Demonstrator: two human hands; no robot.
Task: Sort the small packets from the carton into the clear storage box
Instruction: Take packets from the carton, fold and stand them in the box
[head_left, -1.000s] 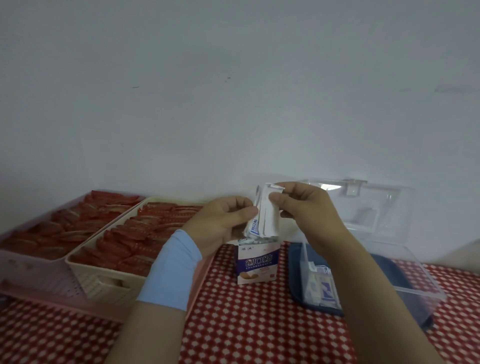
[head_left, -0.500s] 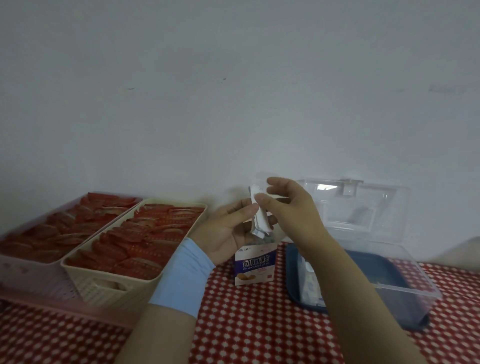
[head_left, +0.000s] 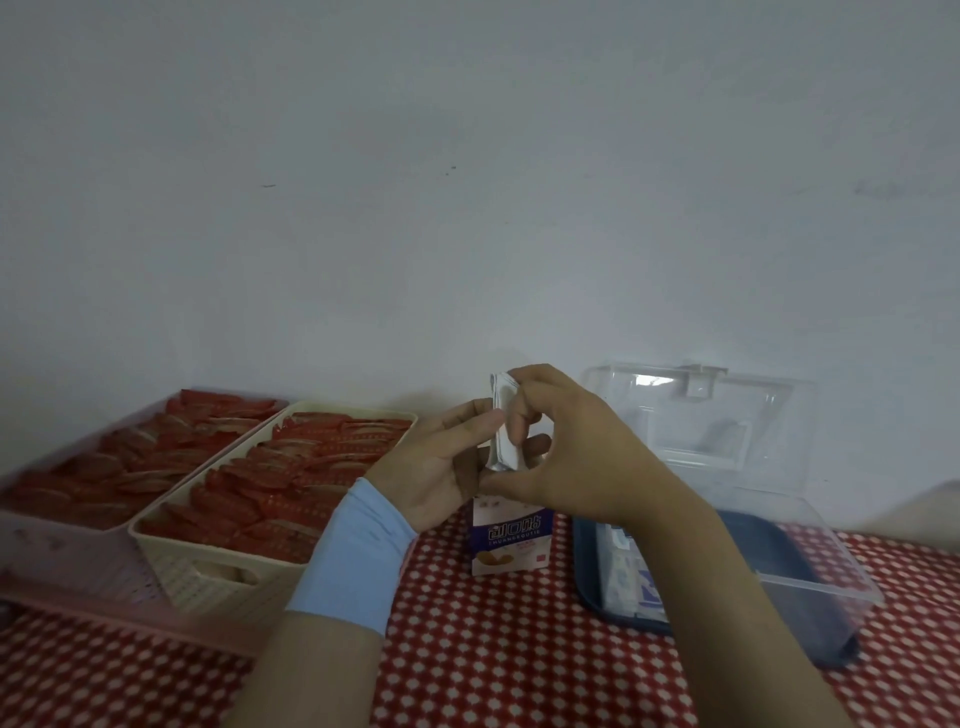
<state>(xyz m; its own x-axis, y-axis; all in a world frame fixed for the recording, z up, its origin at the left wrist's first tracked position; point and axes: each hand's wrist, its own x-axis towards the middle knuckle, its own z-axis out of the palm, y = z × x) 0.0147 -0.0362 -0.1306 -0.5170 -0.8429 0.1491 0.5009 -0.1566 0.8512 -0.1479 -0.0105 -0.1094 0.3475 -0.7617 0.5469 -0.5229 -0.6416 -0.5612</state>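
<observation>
Both hands are together at centre frame, just above the carton (head_left: 511, 540). Your left hand (head_left: 441, 467) cradles a thin stack of white packets (head_left: 501, 431), with the thumb pressed against its near face and the palm behind it. Your right hand (head_left: 571, 452) closes on the same stack from the right: the forefinger hooks over the top edge and the thumb is tucked under the bottom. So both hands grip the packets, held upright and clear of the carton's open top.

The carton stands upright on the red-and-white checked tablecloth (head_left: 493, 649), with its purple printed face towards you. Just right of it is the clear storage box (head_left: 810, 587) with a dark blue floor. Its lid (head_left: 727, 415) is thrown open and stands against the wall (head_left: 467, 182). At the box's left end, partly behind your right forearm, some blue-and-white packets (head_left: 631, 577) lie inside.

At the left of frame, a cream basket (head_left: 208, 566) and a pink basket (head_left: 52, 540) stand side by side, touching. Both are filled with red sachets (head_left: 291, 467). A light blue wristband (head_left: 353, 566) wraps your left wrist.
</observation>
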